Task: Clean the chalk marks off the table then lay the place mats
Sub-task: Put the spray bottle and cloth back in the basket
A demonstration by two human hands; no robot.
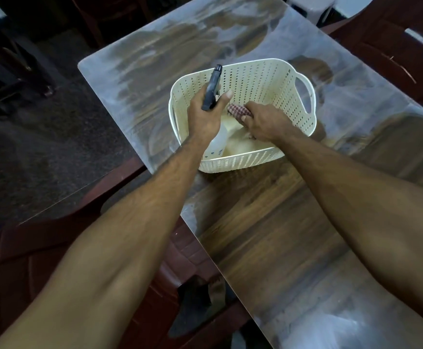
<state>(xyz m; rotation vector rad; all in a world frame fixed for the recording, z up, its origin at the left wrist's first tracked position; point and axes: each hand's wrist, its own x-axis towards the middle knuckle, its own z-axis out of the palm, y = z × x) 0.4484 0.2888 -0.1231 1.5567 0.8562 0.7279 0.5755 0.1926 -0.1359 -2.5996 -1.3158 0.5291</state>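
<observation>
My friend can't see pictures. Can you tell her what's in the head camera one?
A person's two hands reach into a cream basket on a glossy wooden table smeared with white chalk marks. The left hand grips the black trigger of a spray bottle, and the right hand grips a checked cloth. Dark red chairs stand around the table.

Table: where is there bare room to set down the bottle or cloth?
The table is bare between the basket and the near edge, and beyond the basket to the far corner, though smeared white there. The basket interior is crowded: the left hand grips the spray bottle, the right hand grips the cloth.
</observation>
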